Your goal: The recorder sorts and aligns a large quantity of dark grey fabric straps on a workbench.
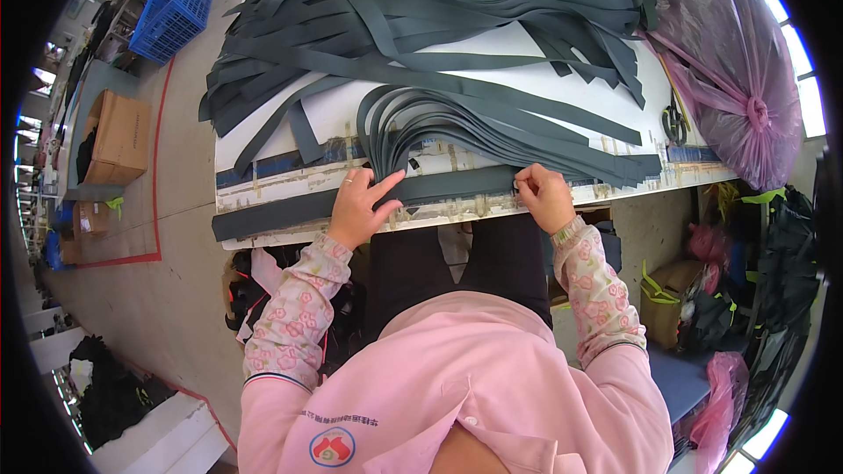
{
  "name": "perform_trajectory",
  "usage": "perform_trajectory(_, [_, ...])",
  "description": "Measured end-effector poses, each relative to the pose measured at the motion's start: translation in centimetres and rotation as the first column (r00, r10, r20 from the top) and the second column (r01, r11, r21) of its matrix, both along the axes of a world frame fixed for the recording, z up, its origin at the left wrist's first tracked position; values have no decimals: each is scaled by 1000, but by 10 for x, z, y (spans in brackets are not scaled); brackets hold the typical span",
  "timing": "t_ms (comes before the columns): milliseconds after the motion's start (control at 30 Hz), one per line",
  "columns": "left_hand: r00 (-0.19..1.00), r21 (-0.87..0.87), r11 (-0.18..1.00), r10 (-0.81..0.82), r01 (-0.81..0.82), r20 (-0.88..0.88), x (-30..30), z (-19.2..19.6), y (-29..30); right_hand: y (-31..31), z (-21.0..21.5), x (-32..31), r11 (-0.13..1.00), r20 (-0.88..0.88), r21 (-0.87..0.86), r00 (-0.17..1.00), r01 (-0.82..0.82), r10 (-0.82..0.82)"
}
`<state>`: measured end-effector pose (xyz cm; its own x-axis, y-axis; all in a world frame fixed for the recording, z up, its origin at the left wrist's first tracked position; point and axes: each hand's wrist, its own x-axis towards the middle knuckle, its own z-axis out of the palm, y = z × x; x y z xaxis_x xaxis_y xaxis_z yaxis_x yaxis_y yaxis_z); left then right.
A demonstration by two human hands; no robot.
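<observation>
A long dark grey-green fabric strip (277,217) lies along the near edge of the white table (509,42). My left hand (354,208) rests over this strip with thumb and index finger spread apart. Its fingertips are close to the curved end of a looped stack of strips (509,127), which fans out to the right. Farther right, my right hand (546,199) is closed in a pinch at the near strip, its thumb and bent fingers together on the fabric. The fingers partly cover the spot they grip.
A large heap of similar strips (421,13) covers the far side of the table. Black-handled scissors (674,125) lie at the right, beside a big pink plastic bag (733,61). Left of the table are a blue crate (176,13) and a cardboard box (123,139).
</observation>
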<state>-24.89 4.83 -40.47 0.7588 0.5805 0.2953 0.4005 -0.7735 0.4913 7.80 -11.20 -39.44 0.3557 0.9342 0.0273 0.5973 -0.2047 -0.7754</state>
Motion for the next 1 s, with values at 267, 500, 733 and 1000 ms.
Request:
perform_trajectory(267, [1000,28,1000,-13,12,28,10,3,1,9,17,-9,988,-311,76,944,138,-108])
perform_trajectory(500, [999,47,999,23,-25,45,2,0,-3,60,16,-87,852,-427,-202,827,-483,367])
perform_trajectory(733, [999,77,997,-6,2,54,0,3,-1,84,0,-128,972,-139,123,966,-201,217])
perform_trajectory(1000, [997,35,999,-24,22,69,2,1,1,71,-9,-149,978,-57,1,977,-208,208])
